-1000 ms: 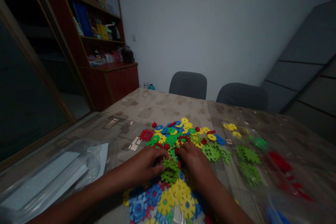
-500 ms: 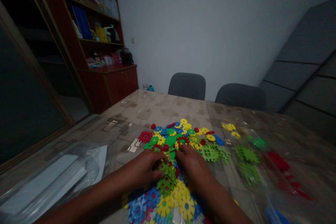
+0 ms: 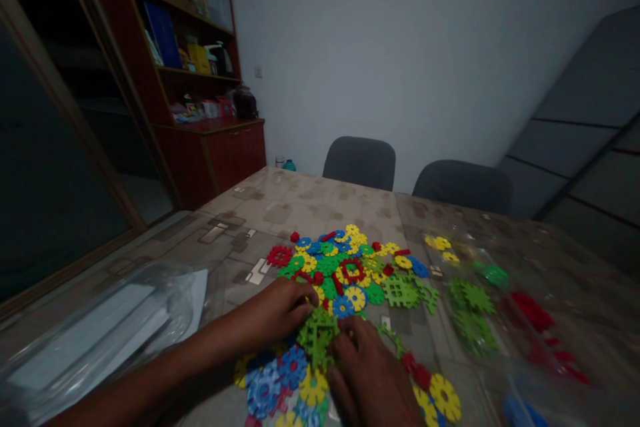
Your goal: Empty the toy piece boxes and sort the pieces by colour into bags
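Holding: L hand, thumb/fingers nearly closed, apparently pinching green lattice pc., betw. hands over bench; R hand half-curled at its R edge, grip unclear. Done: seems part-assembled. Rem.: many loose multicol. pcs. unjoined.

Over the patterned table, a person's left hand and right hand are bare. The left forearm, slim and tapering toward the wrist, is bare too; the fingernails seem lost in dim light.
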`<state>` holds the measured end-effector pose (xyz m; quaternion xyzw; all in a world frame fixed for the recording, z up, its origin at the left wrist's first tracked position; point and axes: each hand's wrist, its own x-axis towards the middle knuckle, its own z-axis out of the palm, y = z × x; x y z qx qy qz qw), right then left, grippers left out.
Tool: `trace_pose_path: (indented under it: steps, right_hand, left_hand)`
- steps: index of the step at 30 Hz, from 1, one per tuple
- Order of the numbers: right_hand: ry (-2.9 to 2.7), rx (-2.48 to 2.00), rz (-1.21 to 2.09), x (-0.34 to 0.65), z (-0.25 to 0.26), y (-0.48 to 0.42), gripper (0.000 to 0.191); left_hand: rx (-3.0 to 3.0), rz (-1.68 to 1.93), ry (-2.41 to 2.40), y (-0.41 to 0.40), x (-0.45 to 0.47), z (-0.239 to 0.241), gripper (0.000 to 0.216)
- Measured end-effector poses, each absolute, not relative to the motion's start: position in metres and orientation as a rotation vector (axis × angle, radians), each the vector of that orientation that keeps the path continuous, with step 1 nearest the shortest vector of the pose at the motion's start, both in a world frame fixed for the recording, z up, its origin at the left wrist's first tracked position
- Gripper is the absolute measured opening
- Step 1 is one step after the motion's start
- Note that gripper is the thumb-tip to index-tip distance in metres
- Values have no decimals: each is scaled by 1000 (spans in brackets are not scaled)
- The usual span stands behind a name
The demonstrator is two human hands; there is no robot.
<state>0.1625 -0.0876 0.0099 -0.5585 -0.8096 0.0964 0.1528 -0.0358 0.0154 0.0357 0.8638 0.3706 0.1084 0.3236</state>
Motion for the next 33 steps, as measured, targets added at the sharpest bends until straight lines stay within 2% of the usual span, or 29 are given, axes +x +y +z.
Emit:
trace_pose_path:
  steps: [4,7,8,13,18,21,24,28,33]
  right_hand:
    - [-2312,-1665,291,154,1,-91,25]
    - [-2252,-1647,362,158,-2,-89,28]
    - [-2222,-1632,386,160,-4,-88,31]
    - [-2033,-1626,500,163,-11,-89,51]
    - [-2025,-1454,659,166,0,-89,28]
    - [-1979,-1428,595,171,10,-88,22]
    - [-2009,-1470,535,173,11,-87,24]
    - [-2072,-1519,618,172,4,-85,32]
    - [-2027,-1521,584,186,21,-85,31]
  left_hand:
    - [2232,271,911,13,-36,38,31]
    - [2134,228,932,11,-36,38,18]
    - [2115,218,941,10,-36,38,20]
    - [2049,181,862,6,-33,42,22]
    - [2111,244,765,3,-34,44,16]
    - [2115,270,734,2,-34,42,14]
    - [2143,252,740,3,-33,42,15]
    - [2254,268,761,7,-34,45,8]
    - [2289,294,771,9,-38,47,14]
